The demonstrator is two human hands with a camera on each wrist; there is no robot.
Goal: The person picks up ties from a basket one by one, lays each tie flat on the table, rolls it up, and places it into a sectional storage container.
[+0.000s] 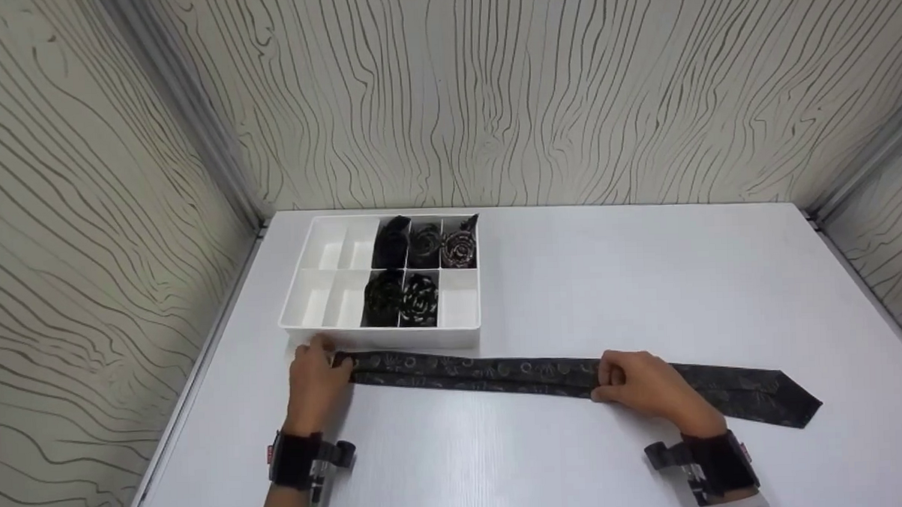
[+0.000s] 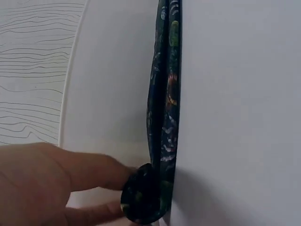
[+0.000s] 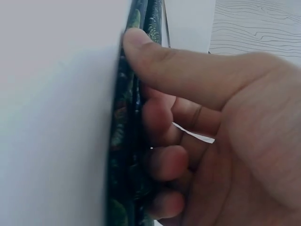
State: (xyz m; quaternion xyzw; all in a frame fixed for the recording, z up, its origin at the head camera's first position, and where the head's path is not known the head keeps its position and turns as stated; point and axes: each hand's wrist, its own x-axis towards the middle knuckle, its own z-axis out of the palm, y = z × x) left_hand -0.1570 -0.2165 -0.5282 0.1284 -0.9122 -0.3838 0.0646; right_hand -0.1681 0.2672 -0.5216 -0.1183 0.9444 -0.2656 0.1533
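Observation:
A dark patterned necktie (image 1: 485, 372) lies stretched sideways along the table, its broad pointed end to the right. At its left end my left hand (image 1: 313, 386) holds a small coil (image 2: 141, 197) between thumb and fingers. Toward the wide end, my right hand (image 1: 647, 385) pinches the tie, with the thumb (image 3: 141, 44) on one side and curled fingers on the other. Small floral and ring-like motifs show on the cloth. Between the hands the tie runs nearly straight, with a lengthwise fold.
Just behind the tie's left part stands a white divided box (image 1: 383, 338). Several rolled ties (image 1: 420, 299) sit in its compartments; the left ones and the front right one hold nothing. Wood-grain patterned walls (image 1: 490, 94) enclose the white table (image 1: 647, 277) at the back and sides.

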